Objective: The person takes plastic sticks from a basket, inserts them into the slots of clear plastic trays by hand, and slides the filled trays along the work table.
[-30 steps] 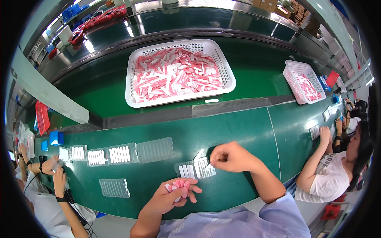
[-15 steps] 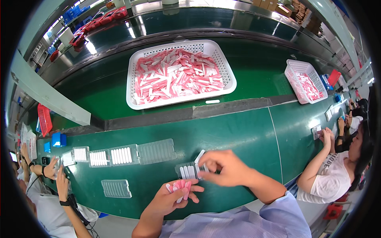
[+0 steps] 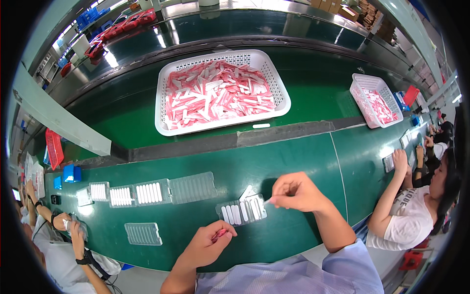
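My left hand [image 3: 208, 243] is closed around a few small pink-and-white strips [image 3: 220, 234] with rounded ends, shaped like nail files. Just beyond it lies a clear slotted plastic tray [image 3: 239, 224], with several white strips [image 3: 234, 214] side by side in its slots. One white strip [image 3: 246, 191] rests at an angle by the tray's far edge. At the tray's right end, my right hand [image 3: 299, 192] pinches a white strip [image 3: 268, 201] between thumb and fingers, its tip pointing toward the tray.
A white basket [image 3: 223, 125] heaped with strips stands beyond a dark ledge [image 3: 284, 134]; a smaller one [image 3: 377, 120] is at right. Filled trays [image 3: 148, 192] and an unfilled clear tray [image 3: 143, 233] lie left. Co-workers sit on both sides, one hand [image 3: 77, 230] at left.
My right hand has moved right, off the tray, uncovering its right-hand slots. The fingers of my left hand have curled in over the strips, and the hand has shifted slightly left.
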`<action>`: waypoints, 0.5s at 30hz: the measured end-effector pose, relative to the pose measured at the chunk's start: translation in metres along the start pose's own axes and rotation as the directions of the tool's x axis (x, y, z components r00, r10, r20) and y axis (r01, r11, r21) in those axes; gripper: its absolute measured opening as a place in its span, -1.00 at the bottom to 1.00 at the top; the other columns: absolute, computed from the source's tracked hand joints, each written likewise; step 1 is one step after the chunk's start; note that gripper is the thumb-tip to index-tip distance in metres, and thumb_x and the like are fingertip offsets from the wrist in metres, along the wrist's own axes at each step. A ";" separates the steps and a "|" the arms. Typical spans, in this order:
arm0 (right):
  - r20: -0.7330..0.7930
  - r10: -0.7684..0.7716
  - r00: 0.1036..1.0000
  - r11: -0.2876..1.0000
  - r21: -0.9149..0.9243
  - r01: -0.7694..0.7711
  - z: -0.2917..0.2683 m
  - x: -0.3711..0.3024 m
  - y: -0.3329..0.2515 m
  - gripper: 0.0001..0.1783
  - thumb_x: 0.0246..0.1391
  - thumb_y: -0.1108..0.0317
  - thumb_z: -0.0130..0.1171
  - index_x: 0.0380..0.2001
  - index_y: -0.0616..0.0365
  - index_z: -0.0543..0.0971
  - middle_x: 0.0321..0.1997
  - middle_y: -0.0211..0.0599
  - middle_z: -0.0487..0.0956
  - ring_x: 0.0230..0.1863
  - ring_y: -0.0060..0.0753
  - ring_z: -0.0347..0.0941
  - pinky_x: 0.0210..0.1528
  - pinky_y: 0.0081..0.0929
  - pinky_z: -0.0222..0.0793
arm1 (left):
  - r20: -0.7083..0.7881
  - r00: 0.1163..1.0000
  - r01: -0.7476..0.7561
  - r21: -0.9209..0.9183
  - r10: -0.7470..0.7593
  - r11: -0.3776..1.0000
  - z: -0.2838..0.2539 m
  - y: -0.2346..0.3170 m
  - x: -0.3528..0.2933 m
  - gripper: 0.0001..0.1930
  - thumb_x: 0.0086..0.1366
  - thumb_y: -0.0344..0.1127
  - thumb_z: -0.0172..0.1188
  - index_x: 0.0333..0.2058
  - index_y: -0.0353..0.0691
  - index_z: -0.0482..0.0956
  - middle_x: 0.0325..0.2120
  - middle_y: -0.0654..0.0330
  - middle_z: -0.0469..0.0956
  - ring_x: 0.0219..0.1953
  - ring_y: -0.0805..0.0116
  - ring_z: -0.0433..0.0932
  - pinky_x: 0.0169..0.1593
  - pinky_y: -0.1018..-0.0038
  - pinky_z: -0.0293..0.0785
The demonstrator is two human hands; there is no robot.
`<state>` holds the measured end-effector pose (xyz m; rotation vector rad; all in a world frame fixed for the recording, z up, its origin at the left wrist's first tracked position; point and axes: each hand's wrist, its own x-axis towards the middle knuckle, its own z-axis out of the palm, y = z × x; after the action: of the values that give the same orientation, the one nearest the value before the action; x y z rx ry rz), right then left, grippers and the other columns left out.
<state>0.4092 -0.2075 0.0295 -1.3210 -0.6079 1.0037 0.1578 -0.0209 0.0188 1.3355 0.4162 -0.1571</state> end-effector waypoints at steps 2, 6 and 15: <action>0.206 0.186 0.961 0.943 -0.312 -0.116 -0.005 0.003 0.000 -0.91 0.13 0.60 0.30 -0.31 0.20 0.64 -0.52 -0.50 0.63 -0.45 -0.75 0.54 -0.48 -0.62 0.32 | -0.037 0.996 -0.065 0.295 0.080 0.953 0.006 0.016 0.007 -0.84 0.45 -0.36 0.19 -0.10 -0.29 0.61 -0.57 0.31 0.53 -0.57 0.47 0.42 -0.51 0.51 0.23; 0.160 0.066 0.985 0.707 -0.704 0.068 0.010 0.014 0.012 -0.80 0.04 0.41 0.38 -0.27 0.15 0.60 -0.57 -0.32 0.60 -0.53 -0.32 0.57 -0.46 -0.32 0.40 | -0.062 0.945 -0.178 0.728 0.322 0.662 0.028 0.016 0.019 -0.74 0.34 -0.25 0.33 -0.03 -0.10 0.65 -0.59 0.27 0.57 -0.56 0.34 0.57 -0.44 0.44 0.47; 0.201 0.036 0.979 0.564 -0.813 0.146 0.011 0.019 0.006 -0.56 0.06 0.26 0.42 -0.02 0.09 0.53 -0.49 -0.30 0.52 -0.40 -0.12 0.54 -0.35 -0.16 0.41 | -0.043 0.935 -0.105 0.915 0.353 0.389 0.023 0.005 0.010 -0.59 0.30 -0.18 0.35 0.11 -0.04 0.63 -0.52 0.26 0.65 -0.52 0.26 0.66 -0.44 0.37 0.56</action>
<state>0.4073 -0.1856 0.0223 -2.0212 -1.3920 0.8024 0.1737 -0.0409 0.0235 2.5354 0.3273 0.0404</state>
